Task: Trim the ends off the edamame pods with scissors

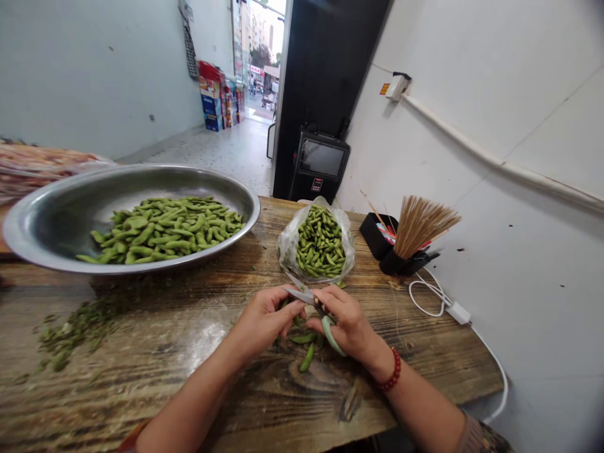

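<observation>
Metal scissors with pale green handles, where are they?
Head view, lower centre: the scissors are in the right hand, just below the clear plastic bag of green pods.

From the wearer's head, a camera looked forward and down across the table, left hand near at seven o'clock, right hand at five, doorway far off past eleven.

A: What's that table made of?
B: Wood, streaky brown grain. Big steel bowl on the left, open plastic bag near the far edge.
A: And loose stuff?
B: Green scraps this side of the bowl, a few pods mid-table, black caddy over right.
</observation>
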A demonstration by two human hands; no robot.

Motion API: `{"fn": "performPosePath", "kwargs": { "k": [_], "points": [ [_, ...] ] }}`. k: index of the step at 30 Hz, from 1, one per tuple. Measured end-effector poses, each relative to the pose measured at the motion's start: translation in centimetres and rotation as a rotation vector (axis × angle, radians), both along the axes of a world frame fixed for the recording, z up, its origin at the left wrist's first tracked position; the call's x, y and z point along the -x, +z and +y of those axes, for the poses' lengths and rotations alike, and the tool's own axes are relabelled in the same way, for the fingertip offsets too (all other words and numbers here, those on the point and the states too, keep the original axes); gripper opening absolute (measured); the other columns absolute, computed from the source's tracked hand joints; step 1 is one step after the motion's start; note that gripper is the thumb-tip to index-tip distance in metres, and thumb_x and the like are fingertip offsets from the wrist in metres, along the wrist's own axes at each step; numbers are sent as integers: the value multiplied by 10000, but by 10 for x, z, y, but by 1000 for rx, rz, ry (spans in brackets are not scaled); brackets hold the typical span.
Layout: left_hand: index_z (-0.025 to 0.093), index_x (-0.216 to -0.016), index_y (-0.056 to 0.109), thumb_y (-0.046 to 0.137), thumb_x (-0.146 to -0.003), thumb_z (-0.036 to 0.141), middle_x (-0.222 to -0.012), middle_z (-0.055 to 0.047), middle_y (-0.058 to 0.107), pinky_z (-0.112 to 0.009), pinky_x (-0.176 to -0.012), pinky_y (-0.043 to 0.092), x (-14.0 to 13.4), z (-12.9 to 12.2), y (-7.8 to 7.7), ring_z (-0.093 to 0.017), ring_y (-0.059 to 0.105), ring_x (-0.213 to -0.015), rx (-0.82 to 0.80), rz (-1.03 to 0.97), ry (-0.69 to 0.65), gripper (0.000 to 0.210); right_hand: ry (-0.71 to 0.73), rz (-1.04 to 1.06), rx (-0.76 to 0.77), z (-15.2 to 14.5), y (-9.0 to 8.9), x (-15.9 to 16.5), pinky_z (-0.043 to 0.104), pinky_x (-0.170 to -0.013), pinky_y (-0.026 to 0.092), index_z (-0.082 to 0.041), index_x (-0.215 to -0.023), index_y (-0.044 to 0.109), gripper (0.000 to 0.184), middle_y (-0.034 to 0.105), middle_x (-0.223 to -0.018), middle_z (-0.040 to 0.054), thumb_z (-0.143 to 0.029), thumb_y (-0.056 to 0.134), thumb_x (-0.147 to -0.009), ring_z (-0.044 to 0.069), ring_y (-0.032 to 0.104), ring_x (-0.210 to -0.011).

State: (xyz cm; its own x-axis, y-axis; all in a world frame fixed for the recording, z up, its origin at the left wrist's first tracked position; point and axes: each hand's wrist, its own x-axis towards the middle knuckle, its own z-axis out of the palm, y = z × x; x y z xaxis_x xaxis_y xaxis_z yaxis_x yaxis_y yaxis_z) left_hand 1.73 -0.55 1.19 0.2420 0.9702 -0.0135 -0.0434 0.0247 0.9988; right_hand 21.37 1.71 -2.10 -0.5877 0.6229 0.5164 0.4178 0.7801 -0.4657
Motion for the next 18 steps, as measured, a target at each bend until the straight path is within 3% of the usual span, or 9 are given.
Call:
{"fn": "performPosePath", "kwargs": {
  "k": [4, 6, 8, 12, 18],
  "points": [
    [131, -724, 702, 685, -700, 319, -612, -15, 600, -205, -461, 346, 3, 2, 1, -98, 465, -493, -42, 40, 93, 190, -5, 67, 50, 4, -1, 0, 320, -762, 514, -227, -1246, 538, 479, 606, -1014, 78, -267, 700, -797, 191, 588, -871],
    [139, -731, 712, 722, -666, 293, -666, -25, 615, -202, -500, 359, 5, 2, 0, -111, 491, -569, -44, -10, 189, 168, -61, 137, 94, 6, -2, 0, 317, -738, 514, -206, -1200, 567, 449, 600, -972, 71, -298, 711, -785, 181, 581, -824],
    [143, -775, 707, 732, -667, 304, -637, -2, 575, -189, -460, 314, 7, 3, -1, -86, 436, -523, 29, -119, 255, 195, -114, 179, 134, 8, -3, 0, 317, -724, 513, -190, -1174, 581, 442, 589, -955, 68, -320, 720, -775, 175, 573, -795],
    [142, -826, 662, 759, -654, 334, -533, 60, 440, -160, -395, 205, 10, 4, -4, -48, 329, -443, 180, -339, 263, 276, -78, 186, 120, 6, -4, 1, 337, -769, 512, -189, -1197, 549, 540, 578, -1004, 78, -345, 762, -726, 194, 572, -860],
    [140, -819, 649, 791, -605, 303, -586, 52, 491, -143, -391, 233, 10, 4, -1, -38, 374, -463, 209, -450, 321, 304, -34, 167, 101, 2, -4, 4, 363, -826, 509, -191, -1237, 502, 591, 563, -1077, 101, -354, 755, -730, 226, 569, -965]
  ]
}}
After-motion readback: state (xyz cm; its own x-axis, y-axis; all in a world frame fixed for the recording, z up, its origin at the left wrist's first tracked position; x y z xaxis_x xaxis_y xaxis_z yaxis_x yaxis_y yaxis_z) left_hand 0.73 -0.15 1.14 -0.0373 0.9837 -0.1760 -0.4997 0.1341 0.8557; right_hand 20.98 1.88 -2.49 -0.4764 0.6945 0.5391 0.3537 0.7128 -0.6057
